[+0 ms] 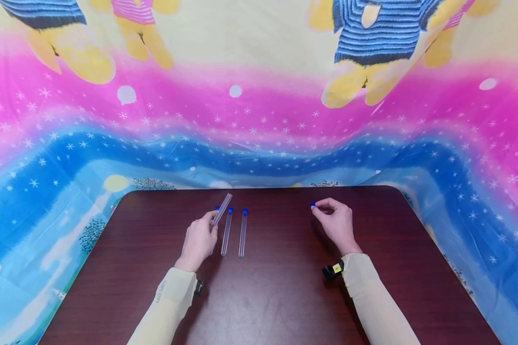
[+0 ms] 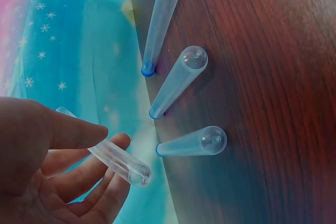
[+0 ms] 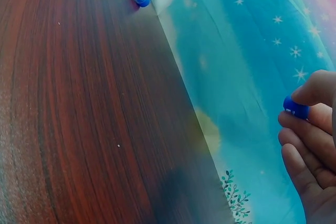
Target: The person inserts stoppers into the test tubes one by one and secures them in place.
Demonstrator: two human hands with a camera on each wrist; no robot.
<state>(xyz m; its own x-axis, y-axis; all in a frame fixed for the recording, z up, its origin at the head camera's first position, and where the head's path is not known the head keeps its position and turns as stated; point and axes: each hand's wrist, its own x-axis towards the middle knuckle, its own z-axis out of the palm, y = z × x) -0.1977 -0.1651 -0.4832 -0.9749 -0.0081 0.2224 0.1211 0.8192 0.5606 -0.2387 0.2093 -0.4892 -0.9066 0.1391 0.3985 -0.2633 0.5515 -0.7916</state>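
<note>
My left hand (image 1: 198, 242) pinches an uncapped clear test tube (image 2: 116, 160) between thumb and fingers, raised over the table with its rounded end toward me. Below and beside it lie several clear test tubes with blue caps: a right one (image 1: 243, 235), a middle one (image 1: 227, 232), and a left one (image 2: 194, 142) largely hidden behind the left hand in the head view. Off to the right, my right hand (image 1: 337, 223) holds a small blue cap (image 3: 296, 107) between thumb and forefinger, above the far part of the table and well apart from the tubes.
The dark red-brown wooden table (image 1: 276, 287) has rounded far corners. A patterned cloth (image 1: 259, 120) with snowflakes and cartoon figures hangs right behind its far edge and along both sides. A black wrist camera (image 1: 331, 271) sits at the right wrist.
</note>
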